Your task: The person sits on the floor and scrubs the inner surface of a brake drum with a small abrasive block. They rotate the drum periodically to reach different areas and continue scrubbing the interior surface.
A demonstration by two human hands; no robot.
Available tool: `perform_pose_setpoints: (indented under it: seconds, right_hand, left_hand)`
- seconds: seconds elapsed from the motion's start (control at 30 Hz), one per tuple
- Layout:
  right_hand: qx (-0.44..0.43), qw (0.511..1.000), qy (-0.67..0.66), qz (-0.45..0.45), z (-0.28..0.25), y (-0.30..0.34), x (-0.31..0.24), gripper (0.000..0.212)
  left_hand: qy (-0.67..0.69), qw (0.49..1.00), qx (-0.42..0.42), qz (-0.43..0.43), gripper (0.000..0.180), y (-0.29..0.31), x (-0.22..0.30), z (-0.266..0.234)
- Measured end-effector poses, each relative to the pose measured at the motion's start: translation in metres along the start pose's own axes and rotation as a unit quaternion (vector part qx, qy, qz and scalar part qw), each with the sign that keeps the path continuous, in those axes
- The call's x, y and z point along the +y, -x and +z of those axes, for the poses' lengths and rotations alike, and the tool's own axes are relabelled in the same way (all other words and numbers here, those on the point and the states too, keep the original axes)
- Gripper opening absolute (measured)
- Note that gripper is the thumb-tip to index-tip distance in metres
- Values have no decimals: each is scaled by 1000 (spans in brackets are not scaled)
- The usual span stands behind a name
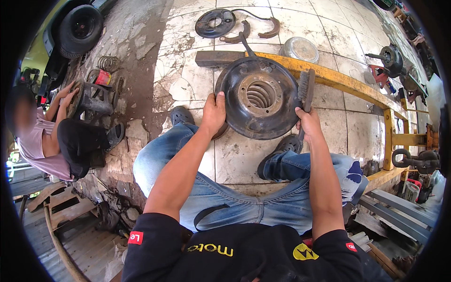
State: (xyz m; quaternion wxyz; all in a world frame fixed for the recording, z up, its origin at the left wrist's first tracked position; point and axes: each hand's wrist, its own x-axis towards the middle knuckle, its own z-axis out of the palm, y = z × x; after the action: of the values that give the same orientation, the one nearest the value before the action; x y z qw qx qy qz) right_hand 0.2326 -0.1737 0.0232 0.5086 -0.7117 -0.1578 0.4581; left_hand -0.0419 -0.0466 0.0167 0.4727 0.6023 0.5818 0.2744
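A black round brake backing plate (pixel 235 113) is in front of me between my knees, its rusty ring of bolt holes around a centre opening. A coil spring (pixel 260 95) shows through that opening. My left hand (pixel 214 113) grips the plate's left rim, thumb on the near face, the other fingers hidden behind. My right hand (pixel 308 123) is closed around the handle of a wire brush (pixel 304 87), held upright with its bristles beside the plate's right rim. Whether those right-hand fingers also touch the plate, I cannot tell.
Behind the plate runs a yellow metal frame (pixel 338 79). Beyond it on the tiles lie another backing plate (pixel 215 23), curved brake shoes (pixel 269 29) and a round metal pan (pixel 300 49). A person (pixel 42 136) crouches at left, handling a metal part, near a tyre (pixel 81 30).
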Motion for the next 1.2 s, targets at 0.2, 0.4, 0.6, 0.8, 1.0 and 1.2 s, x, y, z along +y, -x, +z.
perform_pose_setpoints:
  seconds: [0.2, 0.4, 0.6, 0.8, 1.0, 1.2]
  right_hand:
    - [-21, 1000, 1, -23, 4, 0, 5, 20]
    - [-39, 999, -5, -13, 2, 4, 2, 16]
    - [-19, 1000, -24, -2, 4, 17, -3, 16]
    - [-37, 999, -33, -7, 7, 14, 0, 16]
    - [-50, 998, -21, 4, 11, 17, 7, 15]
    - [-46, 999, 7, 11, 12, 17, 3, 19]
  left_hand:
    - [-84, 996, 0, -22, 52, 1, -1, -4]
    - [9, 999, 20, -31, 51, -3, 10, 1]
    - [10, 998, 14, -67, 43, 0, 19, -2]
    - [46, 998, 17, -41, 45, -10, 5, -4]
    - [33, 998, 19, -55, 49, 2, 14, -9]
    - [-34, 997, 59, -43, 49, -1, 6, -3]
